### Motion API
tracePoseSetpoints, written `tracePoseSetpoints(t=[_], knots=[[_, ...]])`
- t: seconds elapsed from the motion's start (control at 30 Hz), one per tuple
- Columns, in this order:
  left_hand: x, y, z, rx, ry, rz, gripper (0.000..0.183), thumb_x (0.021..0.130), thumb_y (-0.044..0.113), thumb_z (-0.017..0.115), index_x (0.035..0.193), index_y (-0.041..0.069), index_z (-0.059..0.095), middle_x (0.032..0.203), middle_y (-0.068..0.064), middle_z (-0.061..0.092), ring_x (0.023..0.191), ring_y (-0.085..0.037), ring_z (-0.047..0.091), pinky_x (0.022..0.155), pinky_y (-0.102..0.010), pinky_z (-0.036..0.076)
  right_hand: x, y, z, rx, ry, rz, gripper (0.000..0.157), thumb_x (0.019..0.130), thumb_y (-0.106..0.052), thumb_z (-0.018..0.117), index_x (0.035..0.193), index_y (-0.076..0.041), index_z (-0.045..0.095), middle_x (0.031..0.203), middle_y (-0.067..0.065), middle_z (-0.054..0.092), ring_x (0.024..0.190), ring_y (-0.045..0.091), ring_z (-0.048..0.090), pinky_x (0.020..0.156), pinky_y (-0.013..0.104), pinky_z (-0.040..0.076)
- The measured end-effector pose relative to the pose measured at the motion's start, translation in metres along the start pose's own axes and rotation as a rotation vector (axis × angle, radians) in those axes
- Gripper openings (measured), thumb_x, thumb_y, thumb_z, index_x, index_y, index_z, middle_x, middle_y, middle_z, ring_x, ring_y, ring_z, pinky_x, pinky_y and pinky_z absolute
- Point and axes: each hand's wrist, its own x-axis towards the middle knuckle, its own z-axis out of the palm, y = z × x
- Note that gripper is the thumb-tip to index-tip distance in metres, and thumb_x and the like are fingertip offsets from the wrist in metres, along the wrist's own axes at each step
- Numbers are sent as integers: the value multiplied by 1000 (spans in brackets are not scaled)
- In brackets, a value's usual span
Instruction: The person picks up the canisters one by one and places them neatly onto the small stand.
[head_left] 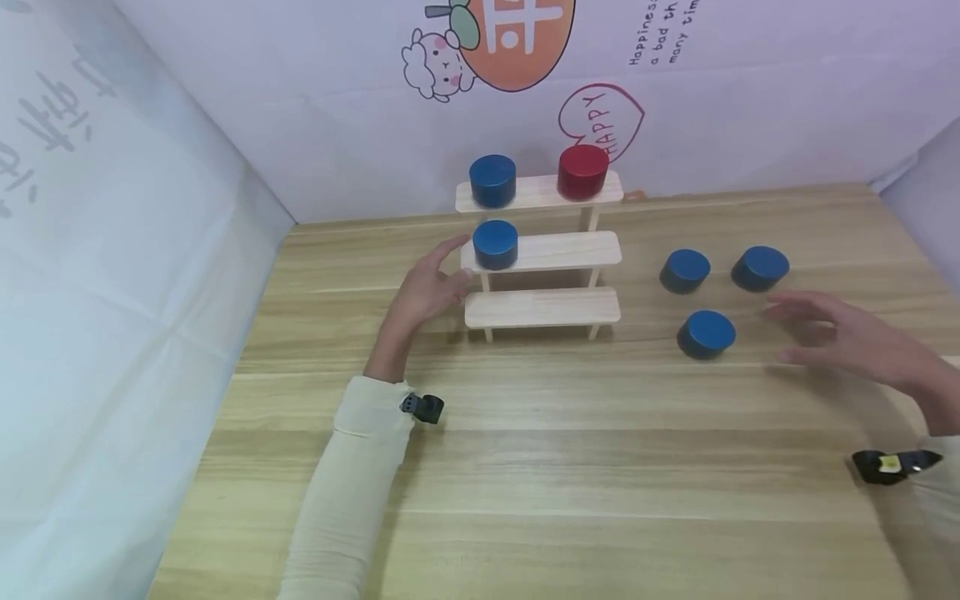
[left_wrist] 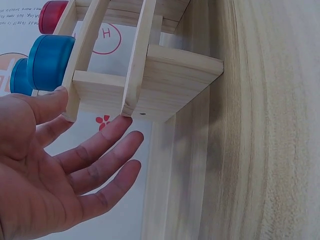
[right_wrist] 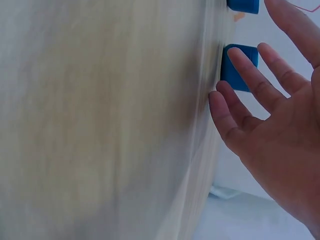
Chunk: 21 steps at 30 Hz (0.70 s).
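Observation:
A three-tier wooden stand [head_left: 542, 308] stands near the back wall. My left hand [head_left: 431, 287] is at its left side, with thumb and forefinger pinching the end of the middle tier; the other fingers are loosely spread [left_wrist: 107, 167]. Beside them on that tier sits a blue cylinder [head_left: 495, 245]. The top tier bears another blue cylinder [head_left: 492, 182] at left and a red cylinder [head_left: 582, 172] at right. My right hand [head_left: 847, 337] hovers with relaxed fingers, holding nothing, near the blue cylinders [head_left: 760, 268], [right_wrist: 240, 70] on the table.
Two more blue cylinders, one farther back [head_left: 685, 271] and one nearer [head_left: 706, 334], lie right of the stand on the wooden table [head_left: 570, 483]. A printed white cloth [head_left: 337, 125] hangs behind, with another [head_left: 112, 333] along the left.

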Motion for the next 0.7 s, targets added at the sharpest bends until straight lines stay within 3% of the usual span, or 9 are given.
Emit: tracePoseSetpoints(t=[0.43,0.7], knots=[[2,-2,-1,-7,-13,2,57,102,22,56,155,26,37,90,-18,68,89,-41,67,71,-38,48,18,-21,26,24,-21,-89,74,79,-5,84,144,-8,48,124,-8,60,115,-2,48,90,9,30],[1,-1,0,1,-18,8,57,103,23,55,156,24,37,88,-17,68,88,-40,66,70,-36,47,21,-32,32,0,-18,-84,73,80,-9,84,144,-10,49,131,12,56,114,1,45,89,9,28]])
